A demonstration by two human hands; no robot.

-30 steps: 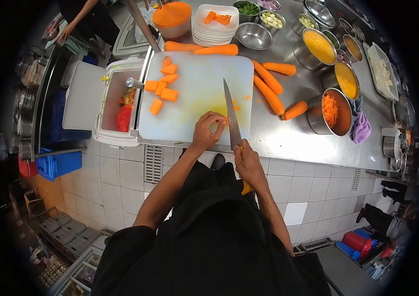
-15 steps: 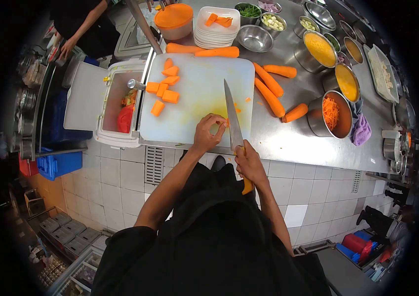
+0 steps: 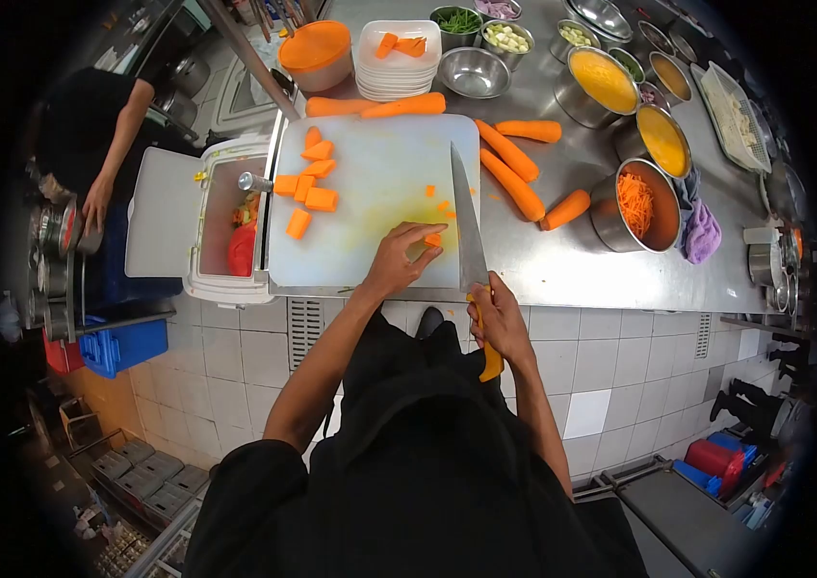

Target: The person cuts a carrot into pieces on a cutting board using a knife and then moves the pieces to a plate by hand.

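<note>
My right hand (image 3: 502, 323) is wrapped round the yellow handle of a long kitchen knife (image 3: 469, 217). Its blade points away from me along the right part of the white cutting board (image 3: 350, 226). Just left of the blade, my left hand (image 3: 401, 260) has thumb and forefinger closed about a small carrot piece (image 3: 433, 240) on the board. Small carrot bits (image 3: 430, 191) lie beyond those fingertips. Several larger carrot chunks (image 3: 320, 198) rest on the board's left side. Peeled carrots (image 3: 512, 183) lie along its right and far edges.
On the steel counter (image 3: 562, 270) stand a pot of shredded carrot (image 3: 654, 239), pots of yellow liquid (image 3: 603, 85), an empty bowl (image 3: 475, 73) and stacked white dishes (image 3: 397, 82). Left of the board is an open white bin (image 3: 230, 286). Another person's hand (image 3: 97, 204) is at far left.
The view has shifted slightly. The knife blade has moved right, away from my left fingertips, and small carrot bits now show on the board. The other person has moved nearer the left shelf.
</note>
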